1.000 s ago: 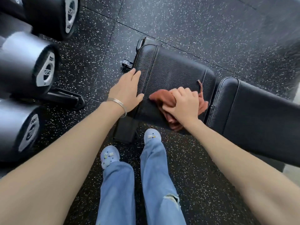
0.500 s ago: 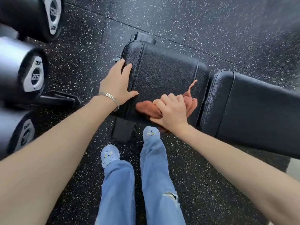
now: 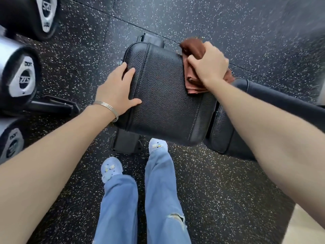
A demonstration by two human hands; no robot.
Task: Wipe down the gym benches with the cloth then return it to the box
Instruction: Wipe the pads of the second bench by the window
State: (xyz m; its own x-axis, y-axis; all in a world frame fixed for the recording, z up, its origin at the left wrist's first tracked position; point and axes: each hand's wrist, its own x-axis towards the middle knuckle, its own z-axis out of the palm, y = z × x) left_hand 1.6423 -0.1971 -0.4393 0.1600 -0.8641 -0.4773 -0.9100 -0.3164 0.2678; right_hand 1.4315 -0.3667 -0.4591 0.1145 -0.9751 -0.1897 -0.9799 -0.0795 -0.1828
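Observation:
A black padded bench seat (image 3: 163, 95) lies in the middle of the view, with the bench's back pad (image 3: 274, 103) running off to the right. My right hand (image 3: 209, 66) grips a bunched rust-brown cloth (image 3: 193, 50) at the seat's far right corner. My left hand (image 3: 117, 90), with a bangle at the wrist, rests flat on the seat's left edge, fingers spread. No box is in view.
Large dumbbells (image 3: 22, 78) sit on a rack at the left, close to the bench end. The bench's black foot (image 3: 125, 141) stands just in front of my light-blue shoes (image 3: 111, 169). Speckled black rubber floor (image 3: 228, 182) surrounds the bench.
My right hand has carried the cloth from the seat's near edge across to its far right corner. My left hand has stayed on the seat's left edge.

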